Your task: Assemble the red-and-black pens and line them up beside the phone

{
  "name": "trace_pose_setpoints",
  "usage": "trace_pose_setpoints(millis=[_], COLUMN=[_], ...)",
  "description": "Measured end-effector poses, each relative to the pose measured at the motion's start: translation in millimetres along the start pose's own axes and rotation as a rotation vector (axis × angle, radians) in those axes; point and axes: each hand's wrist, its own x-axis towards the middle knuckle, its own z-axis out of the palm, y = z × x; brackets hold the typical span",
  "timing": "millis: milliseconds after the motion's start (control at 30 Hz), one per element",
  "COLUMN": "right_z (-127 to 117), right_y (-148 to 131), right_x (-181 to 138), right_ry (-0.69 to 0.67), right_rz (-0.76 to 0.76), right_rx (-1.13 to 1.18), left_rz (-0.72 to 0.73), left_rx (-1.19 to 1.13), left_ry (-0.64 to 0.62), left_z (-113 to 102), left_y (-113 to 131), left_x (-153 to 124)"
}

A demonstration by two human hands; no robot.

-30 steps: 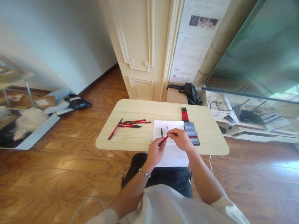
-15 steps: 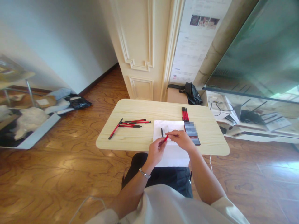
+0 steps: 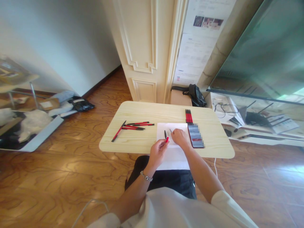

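My left hand (image 3: 158, 150) is closed round a red pen barrel (image 3: 166, 139) above the white paper (image 3: 174, 153) at the table's near edge. Just right of it, my right hand (image 3: 180, 138) rests on the paper with its fingers curled beside small pen parts (image 3: 165, 134); what it holds, if anything, I cannot make out. Several red and black pens (image 3: 133, 126) lie loose on the table's left half. A neat row of pens (image 3: 188, 116) lies beyond the paper. A dark phone (image 3: 196, 136) sits right of my right hand.
The light wooden table (image 3: 142, 110) has rounded corners and stands on a wood floor. A black bag (image 3: 195, 94) lies behind it by the cream door. A low shelf with cables (image 3: 251, 120) is to the right; clutter and bags (image 3: 47, 107) are on the left.
My right hand has let go of the red pen's end and dropped onto the paper by the small parts. My left hand still holds the red barrel, now shorter in view.
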Motion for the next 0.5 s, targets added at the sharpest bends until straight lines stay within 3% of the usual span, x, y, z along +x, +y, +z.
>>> trace_pose_setpoints(millis=[167, 400, 500], right_z=[-2.6, -24.2, -38.0], right_y=[12.4, 14.3, 2.7], right_x=[3.5, -8.0, -22.7], right_ry=[0.032, 0.112, 0.180], right_rz=[-0.008, -0.203, -0.274], right_rx=[0.155, 1.072, 1.321], left_rz=[0.009, 0.016, 0.041], left_rx=[0.019, 0.027, 0.061], left_ry=[0.013, 0.008, -0.012], left_z=[-1.5, -0.1, 1.6], left_y=[-5.1, -7.9, -6.8], left_x=[0.2, 0.0, 0.1])
